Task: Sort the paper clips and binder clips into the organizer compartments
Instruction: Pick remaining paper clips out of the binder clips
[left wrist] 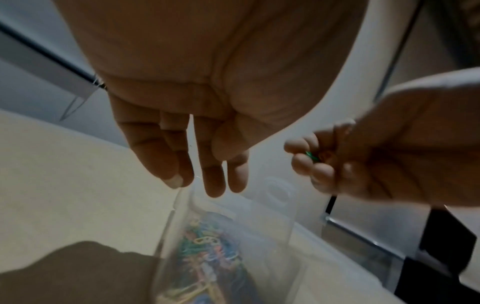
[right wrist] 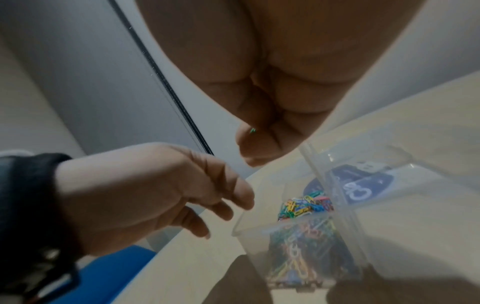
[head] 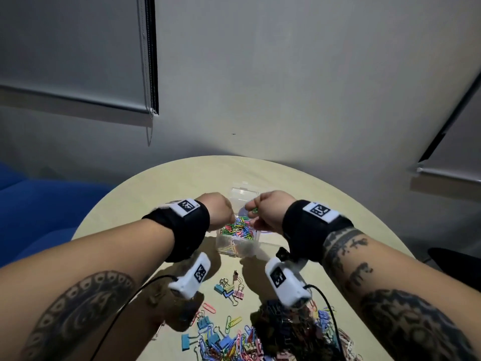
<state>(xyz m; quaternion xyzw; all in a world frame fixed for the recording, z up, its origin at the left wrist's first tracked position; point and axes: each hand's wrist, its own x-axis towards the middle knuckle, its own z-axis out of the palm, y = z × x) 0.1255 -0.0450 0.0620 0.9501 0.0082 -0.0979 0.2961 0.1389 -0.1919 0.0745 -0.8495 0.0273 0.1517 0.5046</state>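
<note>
A clear plastic organizer (head: 257, 246) stands mid-table, its near-left compartment full of coloured paper clips (head: 238, 227). Both hands hover over it. My left hand (head: 221, 211) hangs with fingers (left wrist: 213, 181) straight and relaxed, holding nothing, just above the organizer's left rim (left wrist: 179, 199). My right hand (head: 268, 212) is curled round a green paper clip (head: 254, 210), which peeks out between the fingers (left wrist: 311, 156) and shows as a small green tip (right wrist: 252, 130) in the right wrist view. The clips in the organizer (right wrist: 303, 205) lie below both hands.
On the round beige table (head: 161, 194) near me lie loose coloured binder clips (head: 229, 290) and a big mixed heap of clips (head: 286, 332). A blue seat (head: 39, 209) is at the left. Cables run from both wrist cameras across the near table.
</note>
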